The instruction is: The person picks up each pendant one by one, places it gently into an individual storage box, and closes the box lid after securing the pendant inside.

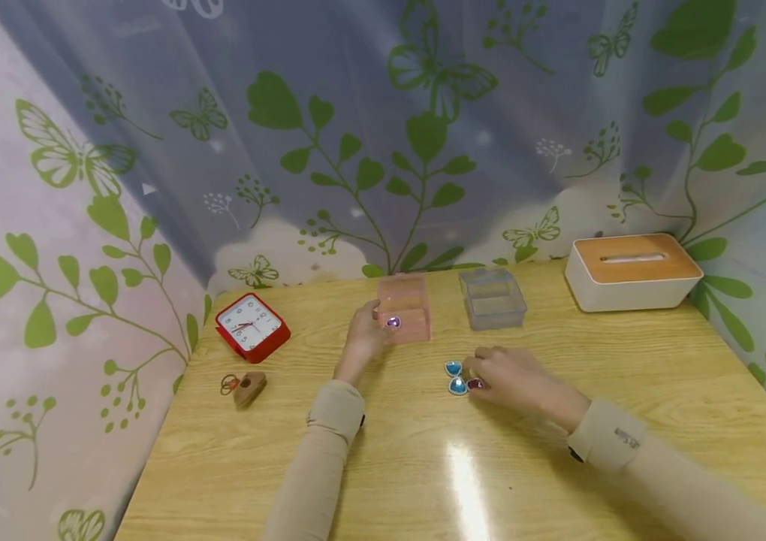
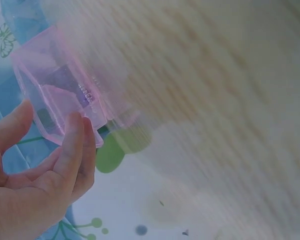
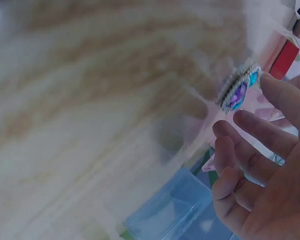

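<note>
My left hand (image 1: 366, 334) grips the near left side of a pink transparent box (image 1: 413, 302), thumb and fingers on different sides of it in the left wrist view. A purple gem (image 1: 393, 321) with a beaded edge shows through its wall (image 2: 86, 94). The box's lid is raised. My right hand (image 1: 508, 376) is low over the table beside another purple gem (image 1: 475, 384), which it partly covers. In the right wrist view a gap separates thumb and forefinger near the gems. Two blue gems (image 1: 453, 368) with pale beaded rims lie just left of the right fingers.
A clear grey box (image 1: 493, 304) with its lid up stands behind the right hand. At the back right is a white tissue box (image 1: 633, 289) with a wooden top. A red clock (image 1: 252, 327) and a brown key holder (image 1: 248, 388) lie at left.
</note>
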Motion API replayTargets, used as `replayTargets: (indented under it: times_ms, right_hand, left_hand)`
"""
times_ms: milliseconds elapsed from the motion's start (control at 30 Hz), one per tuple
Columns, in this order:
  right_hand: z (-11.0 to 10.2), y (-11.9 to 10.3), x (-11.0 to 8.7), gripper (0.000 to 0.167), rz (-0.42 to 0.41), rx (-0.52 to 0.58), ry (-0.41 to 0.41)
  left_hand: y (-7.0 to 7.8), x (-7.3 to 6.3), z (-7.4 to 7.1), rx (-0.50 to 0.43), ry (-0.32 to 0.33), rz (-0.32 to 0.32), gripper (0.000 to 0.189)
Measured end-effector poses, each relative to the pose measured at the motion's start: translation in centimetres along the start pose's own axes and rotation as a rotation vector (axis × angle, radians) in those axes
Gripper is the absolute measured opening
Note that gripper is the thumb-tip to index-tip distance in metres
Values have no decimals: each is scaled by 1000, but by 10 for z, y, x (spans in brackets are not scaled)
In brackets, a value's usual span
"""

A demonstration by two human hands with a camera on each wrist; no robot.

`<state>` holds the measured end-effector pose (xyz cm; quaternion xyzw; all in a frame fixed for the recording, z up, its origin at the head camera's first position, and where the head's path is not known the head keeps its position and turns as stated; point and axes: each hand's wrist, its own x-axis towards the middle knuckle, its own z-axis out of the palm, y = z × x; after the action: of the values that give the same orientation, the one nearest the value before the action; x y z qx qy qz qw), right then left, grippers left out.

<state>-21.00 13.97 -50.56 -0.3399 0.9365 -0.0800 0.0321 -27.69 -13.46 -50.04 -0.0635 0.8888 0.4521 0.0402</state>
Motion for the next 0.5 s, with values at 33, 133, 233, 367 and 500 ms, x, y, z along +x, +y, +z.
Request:
replayTargets:
  times_ms: [33, 133, 233, 367, 500]
  right_hand:
    - [1, -1, -1, 34, 3, 0, -1]
    - [2, -5, -2, 36, 20, -18, -10]
    - [4, -9, -3, 35, 30, -48, -8]
    - [7, -13, -3, 22, 24, -104, 19]
    - [8, -14, -3, 12, 15, -137, 37]
  left_hand:
    - [0, 0, 0, 2, 0, -1, 67]
    - [0, -1, -1, 3, -3, -1, 67]
    - [1, -1, -1, -2, -9, -3, 68]
    - [1, -1, -1, -1, -12, -4, 68]
    - [1, -1, -1, 5, -11, -8, 68]
